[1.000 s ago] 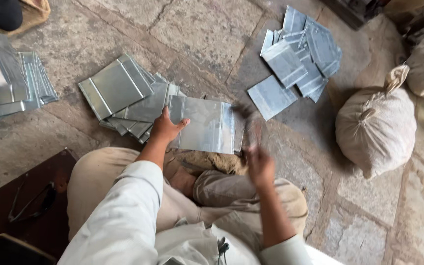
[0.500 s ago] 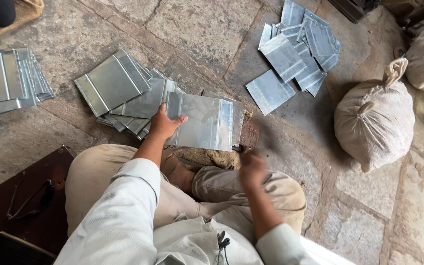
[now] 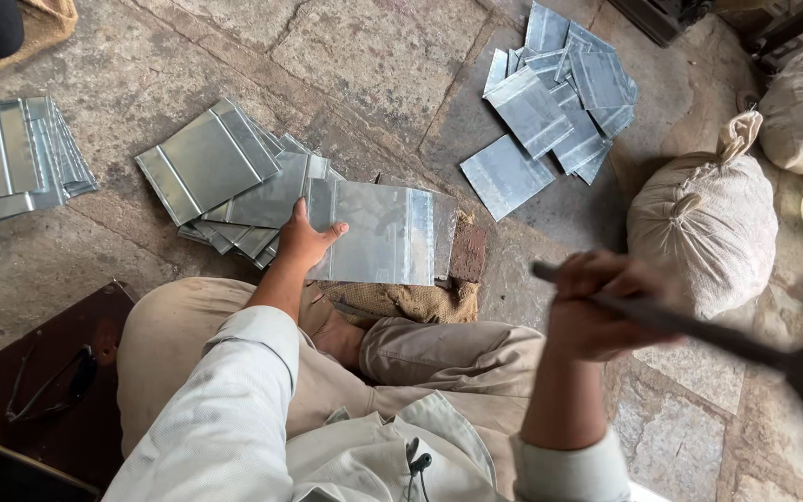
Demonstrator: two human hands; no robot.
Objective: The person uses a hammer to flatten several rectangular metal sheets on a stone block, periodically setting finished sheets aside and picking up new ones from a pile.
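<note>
Head view: left hand (image 3: 304, 244) lies flat on the near-left corner of a metal sheet (image 3: 378, 231), fingers spread and pressing down, thumb out along the sheet's edge; the sheet rests on a brick-like block (image 3: 467, 252) and a bit of burlap padding (image 3: 401, 299) on the stone floor (image 3: 364, 56), just in front of the crossed legs. Right hand (image 3: 597, 307) is raised to the right, fingers wrapped tight round the handle of a hammer (image 3: 699, 330) (head blurred at the frame edge, so it looks mid-swing). To do this strike well, my read: keep the left palm weighting the sheet so it can't skate, hold those fingers well back from the folded right edge over the block, and land the blow square on the seam, not on the unsupported span. Folded sheets (image 3: 220, 181) sit just beyond the left hand; a loose flat pile (image 3: 555, 102) lies further off to the right, next to a tied sack (image 3: 704, 223). Versus half a second ago: the right hand was low near the knee, close to the sheet; now it's up and out to the right. Left hand and sheet unchanged.
</note>
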